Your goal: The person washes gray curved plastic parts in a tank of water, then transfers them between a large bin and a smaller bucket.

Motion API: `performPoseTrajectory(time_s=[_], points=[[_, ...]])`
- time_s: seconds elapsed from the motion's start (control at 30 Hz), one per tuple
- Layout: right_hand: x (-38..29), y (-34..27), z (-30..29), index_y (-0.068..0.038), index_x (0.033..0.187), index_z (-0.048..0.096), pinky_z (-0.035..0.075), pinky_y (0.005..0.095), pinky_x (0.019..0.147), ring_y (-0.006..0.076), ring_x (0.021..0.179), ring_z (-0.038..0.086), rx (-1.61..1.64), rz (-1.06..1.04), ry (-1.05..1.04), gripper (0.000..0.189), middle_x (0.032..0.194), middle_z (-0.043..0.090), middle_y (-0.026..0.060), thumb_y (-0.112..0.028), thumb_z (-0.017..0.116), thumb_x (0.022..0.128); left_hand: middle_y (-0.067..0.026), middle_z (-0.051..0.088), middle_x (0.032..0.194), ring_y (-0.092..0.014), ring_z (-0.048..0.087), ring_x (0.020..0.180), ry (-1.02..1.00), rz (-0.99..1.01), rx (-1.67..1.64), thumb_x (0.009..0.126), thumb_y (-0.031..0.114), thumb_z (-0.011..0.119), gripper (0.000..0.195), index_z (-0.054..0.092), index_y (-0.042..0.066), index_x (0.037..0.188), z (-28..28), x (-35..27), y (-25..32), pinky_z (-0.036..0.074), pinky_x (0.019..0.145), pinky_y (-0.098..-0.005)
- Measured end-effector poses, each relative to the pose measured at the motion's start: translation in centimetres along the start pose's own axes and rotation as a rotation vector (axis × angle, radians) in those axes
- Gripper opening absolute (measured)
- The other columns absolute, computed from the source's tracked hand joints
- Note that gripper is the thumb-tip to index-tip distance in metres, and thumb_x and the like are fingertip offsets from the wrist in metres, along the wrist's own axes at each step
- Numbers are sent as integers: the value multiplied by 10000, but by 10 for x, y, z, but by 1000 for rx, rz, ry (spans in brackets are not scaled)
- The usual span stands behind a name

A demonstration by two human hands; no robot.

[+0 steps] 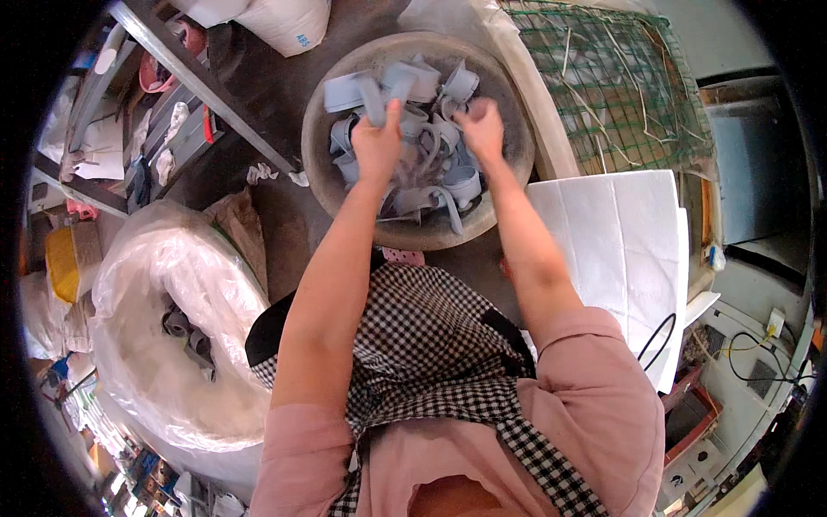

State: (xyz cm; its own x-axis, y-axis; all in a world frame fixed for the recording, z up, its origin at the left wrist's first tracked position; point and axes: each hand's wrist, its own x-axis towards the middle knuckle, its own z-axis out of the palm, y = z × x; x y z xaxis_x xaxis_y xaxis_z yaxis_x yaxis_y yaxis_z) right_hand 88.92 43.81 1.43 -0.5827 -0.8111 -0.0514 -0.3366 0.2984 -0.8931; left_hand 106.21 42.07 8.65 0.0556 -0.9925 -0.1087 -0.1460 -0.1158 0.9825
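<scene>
A wide round grey basin (316, 161) stands before me, heaped with pale grey plastic parts shaped like short cups or rings with curved handles. My left hand (380, 147) is over its left half, shut on a grey plastic part (371, 101) whose strip sticks up past the thumb, blurred. On the right side of the heap, the bent fingers of my right hand (483, 129) touch a ring-shaped grey part (451, 106); blur hides whether they grip it. A cup-like part (462, 183) lies below that hand, and another (461, 83) above it.
At left stands a round container lined with clear plastic film (136, 271), with dark grey parts deep inside. A metal frame (200, 84) slants close to the basin's left. White foam sheets (601, 245) and a green mesh panel (614, 84) lie right. White sacks (284, 26) stand behind.
</scene>
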Motion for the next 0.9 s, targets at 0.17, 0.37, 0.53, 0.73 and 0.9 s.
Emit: performPoseTrajectory(time_s=[0.17, 0.37, 0.53, 0.73, 0.9], points=[[5, 143, 57, 68, 1084, 499, 453, 359, 714, 254, 793, 570, -82, 629, -382, 551, 918, 610, 154, -334, 685, 757, -32, 563, 635, -120, 521, 548, -77, -283, -236, 851, 239, 620, 251, 542, 18, 764, 24, 7, 19, 416, 514, -268], [-27, 36, 85, 19, 1063, 471, 456, 357, 690, 199, 903, 557, 722, 357, -371, 300, 1038, 569, 154, -197, 567, 878, -52, 622, 808, -127, 572, 691, -18, -205, -219, 850, 183, 614, 200, 563, 5, 925, -21, 14, -9, 444, 622, -282], [-31, -58, 46, -9, 928, 484, 429, 302, 731, 141, 845, 519, 1011, 164, -227, 221, 951, 564, 96, -229, 465, 933, -24, 630, 900, -107, 566, 748, -185, -5, -172, 827, 192, 638, 224, 596, 41, 988, 7, -5, 7, 442, 631, -259], [-28, -66, -10, 25, 1195, 507, 424, 280, 844, 153, 1018, 512, 764, 77, -561, 455, 1183, 536, 101, -345, 420, 945, -66, 618, 865, -133, 569, 642, -274, 6, 3, 766, 57, 650, 397, 463, -1, 1111, 23, -26, 33, 457, 544, -274], [-24, -88, -63, -1, 976, 657, 466, 277, 781, 139, 829, 606, 645, -209, -476, 289, 927, 659, 56, -249, 545, 877, -92, 614, 810, -145, 573, 606, -109, 181, -9, 775, 45, 627, 464, 386, 14, 1170, -21, -10, 31, 441, 485, -264]])
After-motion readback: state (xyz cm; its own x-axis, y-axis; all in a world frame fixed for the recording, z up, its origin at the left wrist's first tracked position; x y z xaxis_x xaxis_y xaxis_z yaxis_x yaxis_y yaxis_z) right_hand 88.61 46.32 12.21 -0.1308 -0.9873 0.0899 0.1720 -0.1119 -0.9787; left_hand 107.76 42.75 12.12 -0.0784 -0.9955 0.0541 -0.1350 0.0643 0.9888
